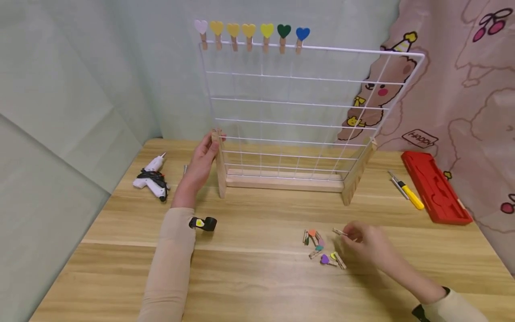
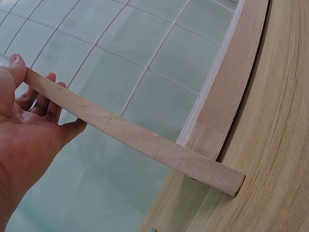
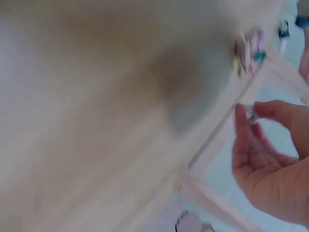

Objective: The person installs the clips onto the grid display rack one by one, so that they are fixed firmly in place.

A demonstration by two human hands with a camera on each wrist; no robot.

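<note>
A white wire grid rack (image 1: pixel 289 120) stands upright in a wooden base on the table. My left hand (image 1: pixel 198 167) grips the top of its left wooden post (image 2: pixel 145 140), thumb on one side and fingers on the other. Along the top wire, toward the left, sits a row of heart-topped clothespins (image 1: pixel 267 31): pale pink, several yellow, dark green and blue. My right hand (image 1: pixel 372 246) pinches a small wooden clothespin (image 1: pixel 338 231) between thumb and fingertips, just above the table. Beside it lies a loose pile of mini clothespins (image 1: pixel 324 259) with orange, purple, teal and other hearts.
A white glue gun (image 1: pixel 150 176) with its black cord wound up lies at the left. To the right are a yellow-handled screwdriver (image 1: pixel 411 194) and a red tool tray (image 1: pixel 436 190). Behind the rack hang a pale green cloth (image 1: pixel 173 80) and a pink patterned curtain (image 1: pixel 454 103).
</note>
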